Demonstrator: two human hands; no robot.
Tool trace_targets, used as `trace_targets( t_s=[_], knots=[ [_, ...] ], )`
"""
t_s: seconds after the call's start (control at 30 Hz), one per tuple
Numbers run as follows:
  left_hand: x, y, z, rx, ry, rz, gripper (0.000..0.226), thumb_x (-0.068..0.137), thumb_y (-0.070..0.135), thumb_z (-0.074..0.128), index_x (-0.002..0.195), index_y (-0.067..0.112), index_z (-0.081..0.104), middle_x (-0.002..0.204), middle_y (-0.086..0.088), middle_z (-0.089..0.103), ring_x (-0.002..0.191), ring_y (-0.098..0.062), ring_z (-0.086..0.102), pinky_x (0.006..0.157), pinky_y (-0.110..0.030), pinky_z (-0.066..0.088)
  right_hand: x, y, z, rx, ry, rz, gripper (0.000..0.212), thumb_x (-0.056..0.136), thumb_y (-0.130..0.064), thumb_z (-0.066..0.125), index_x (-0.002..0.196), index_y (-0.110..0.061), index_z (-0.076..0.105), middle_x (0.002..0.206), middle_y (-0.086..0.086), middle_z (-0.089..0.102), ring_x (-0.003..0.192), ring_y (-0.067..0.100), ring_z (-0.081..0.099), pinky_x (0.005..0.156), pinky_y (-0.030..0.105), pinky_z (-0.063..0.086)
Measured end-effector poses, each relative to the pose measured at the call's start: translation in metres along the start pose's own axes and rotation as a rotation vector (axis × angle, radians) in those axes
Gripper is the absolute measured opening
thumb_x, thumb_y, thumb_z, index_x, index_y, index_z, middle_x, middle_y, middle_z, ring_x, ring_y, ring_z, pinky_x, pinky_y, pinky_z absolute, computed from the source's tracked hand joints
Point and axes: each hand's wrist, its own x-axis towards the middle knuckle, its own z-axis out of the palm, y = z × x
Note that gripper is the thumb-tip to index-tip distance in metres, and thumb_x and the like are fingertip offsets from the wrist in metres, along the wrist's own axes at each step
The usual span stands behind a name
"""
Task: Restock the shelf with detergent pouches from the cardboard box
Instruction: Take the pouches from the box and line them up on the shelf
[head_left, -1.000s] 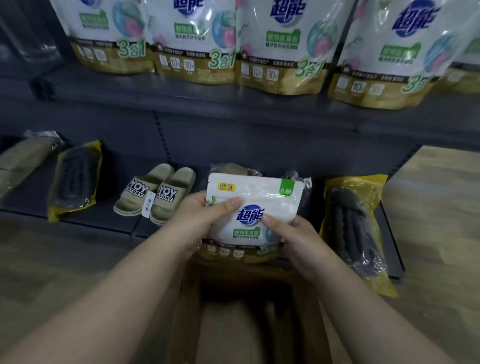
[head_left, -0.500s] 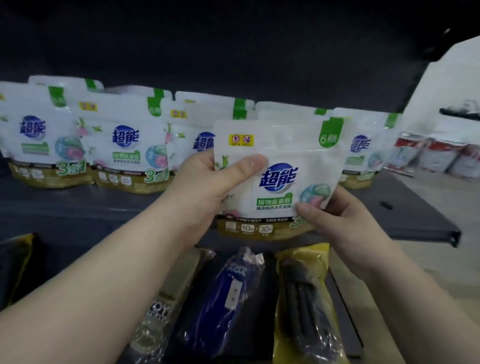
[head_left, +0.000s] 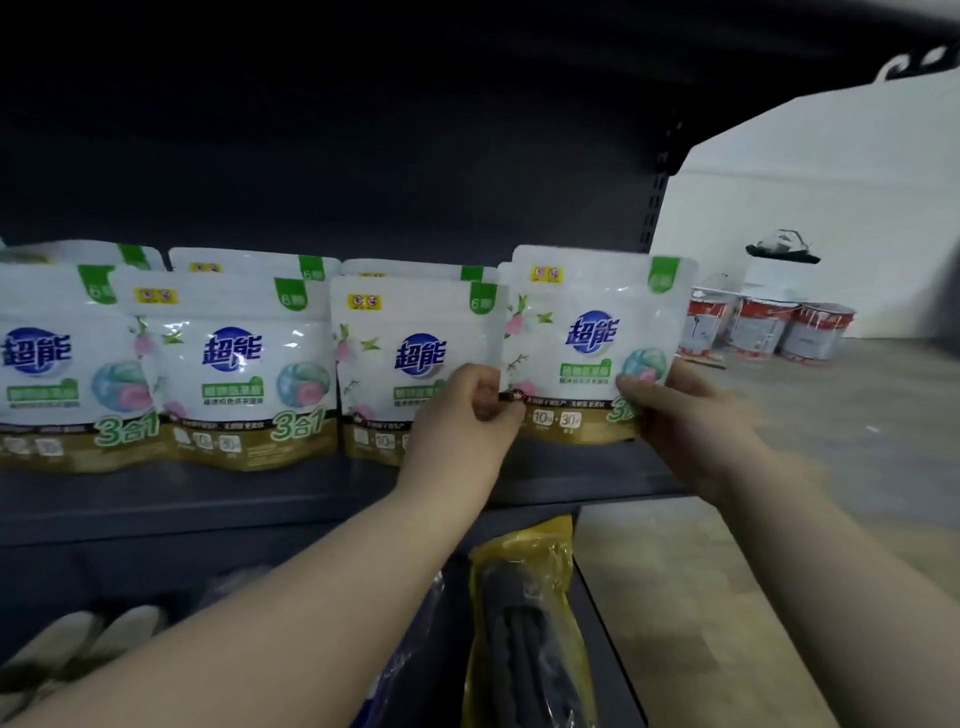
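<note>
Both hands hold one detergent pouch (head_left: 592, 343) upright at the right end of the dark shelf (head_left: 208, 499), its bottom edge at or just above the shelf board. The left hand (head_left: 462, 415) pinches the pouch's lower left corner, fingers curled around the edge. The right hand (head_left: 691, 415) grips the lower right corner, thumb on the front and the other fingers hidden behind. To the left, more pouches (head_left: 234, 364) of the same kind stand in a row, two deep, the nearest one touching the held pouch. On the lower shelf lie a yellow bag (head_left: 519, 623) with dark contents and pale slippers (head_left: 78, 644). Paint cans (head_left: 769, 327) stand on the floor at the far right.
</note>
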Motion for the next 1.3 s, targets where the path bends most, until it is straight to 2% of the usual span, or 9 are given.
trace_targets(
  t_s=[0.07, 0.17, 0.23, 0.4, 0.6, 0.77, 0.93, 1.17, 1.3],
  knots=[
    [-0.007, 0.000, 0.006, 0.074, 0.029, 0.017, 0.024, 0.091, 0.028, 0.065, 0.115, 0.027, 0.060, 0.103, 0.013, 0.066, 0.098, -0.008, 0.063, 0.079, -0.022, 0.047, 0.007, 0.010, -0.008, -0.026, -0.014, 0.039, 0.041, 0.091, 0.011, 0.054, 0.130, 0.001, 0.060, 0.122, 0.023, 0.071, 0.115, 0.043, 0.067, 0.096, 0.049, 0.057],
    [-0.020, -0.003, 0.011, 0.085, 0.024, 0.004, 0.033, 0.094, 0.027, 0.062, 0.126, 0.030, 0.055, 0.107, 0.014, 0.065, 0.095, -0.006, 0.064, 0.080, -0.023, 0.051, 0.009, 0.019, -0.014, -0.070, -0.043, 0.065, 0.040, 0.094, 0.009, 0.054, 0.130, -0.008, 0.062, 0.120, 0.017, 0.074, 0.110, 0.035, 0.071, 0.088, 0.037, 0.061],
    [-0.025, -0.007, 0.014, 0.065, 0.025, 0.004, 0.039, 0.094, 0.027, 0.062, 0.132, 0.032, 0.053, 0.109, 0.017, 0.063, 0.096, -0.002, 0.063, 0.081, -0.018, 0.048, 0.011, 0.020, -0.017, -0.076, -0.047, 0.062, 0.040, 0.095, 0.007, 0.056, 0.131, -0.010, 0.062, 0.119, 0.015, 0.074, 0.109, 0.032, 0.072, 0.086, 0.034, 0.062],
    [-0.030, -0.014, 0.015, 0.073, 0.016, -0.015, 0.041, 0.095, 0.021, 0.058, 0.134, 0.032, 0.054, 0.111, 0.016, 0.063, 0.101, 0.000, 0.060, 0.087, -0.017, 0.047, 0.015, 0.017, -0.015, -0.096, -0.044, 0.052, 0.039, 0.096, 0.006, 0.057, 0.128, -0.014, 0.063, 0.116, 0.011, 0.076, 0.103, 0.025, 0.075, 0.081, 0.029, 0.062],
    [-0.030, -0.016, 0.016, 0.083, -0.001, -0.012, 0.048, 0.096, 0.020, 0.058, 0.139, 0.037, 0.049, 0.116, 0.015, 0.062, 0.103, 0.000, 0.059, 0.086, -0.016, 0.045, 0.018, 0.017, -0.019, -0.091, -0.060, 0.058, 0.036, 0.096, 0.005, 0.056, 0.123, -0.015, 0.066, 0.111, 0.010, 0.078, 0.097, 0.023, 0.077, 0.074, 0.026, 0.062],
    [-0.029, -0.017, 0.019, 0.122, -0.026, 0.011, 0.053, 0.096, 0.022, 0.056, 0.144, 0.040, 0.043, 0.119, 0.013, 0.062, 0.107, -0.003, 0.060, 0.088, -0.019, 0.048, 0.020, 0.024, -0.022, -0.118, -0.051, 0.043, 0.041, 0.095, 0.004, 0.057, 0.131, -0.016, 0.062, 0.118, 0.009, 0.076, 0.108, 0.027, 0.073, 0.087, 0.035, 0.062],
    [-0.026, -0.018, 0.018, 0.115, -0.002, 0.001, 0.054, 0.096, 0.022, 0.056, 0.145, 0.039, 0.043, 0.119, 0.012, 0.063, 0.104, -0.003, 0.060, 0.087, -0.022, 0.050, 0.020, 0.029, -0.021, -0.177, -0.030, 0.040, 0.041, 0.092, 0.002, 0.063, 0.128, -0.019, 0.064, 0.119, 0.008, 0.076, 0.111, 0.029, 0.072, 0.100, 0.047, 0.053],
    [-0.020, -0.014, 0.014, 0.130, -0.001, -0.022, 0.052, 0.096, 0.023, 0.053, 0.144, 0.040, 0.043, 0.118, 0.012, 0.064, 0.100, -0.006, 0.061, 0.088, -0.026, 0.052, 0.017, 0.028, -0.016, -0.178, -0.019, 0.046, 0.035, 0.092, 0.000, 0.064, 0.122, -0.019, 0.067, 0.115, 0.006, 0.077, 0.107, 0.027, 0.074, 0.094, 0.043, 0.055],
    [-0.020, -0.015, 0.015, 0.151, -0.001, -0.018, 0.051, 0.096, 0.023, 0.052, 0.144, 0.039, 0.043, 0.117, 0.012, 0.064, 0.098, -0.005, 0.061, 0.083, -0.023, 0.050, 0.015, 0.026, -0.013, -0.207, -0.024, 0.038, 0.032, 0.094, 0.000, 0.062, 0.118, -0.020, 0.067, 0.111, 0.003, 0.079, 0.102, 0.020, 0.076, 0.084, 0.032, 0.058]
  ],
)
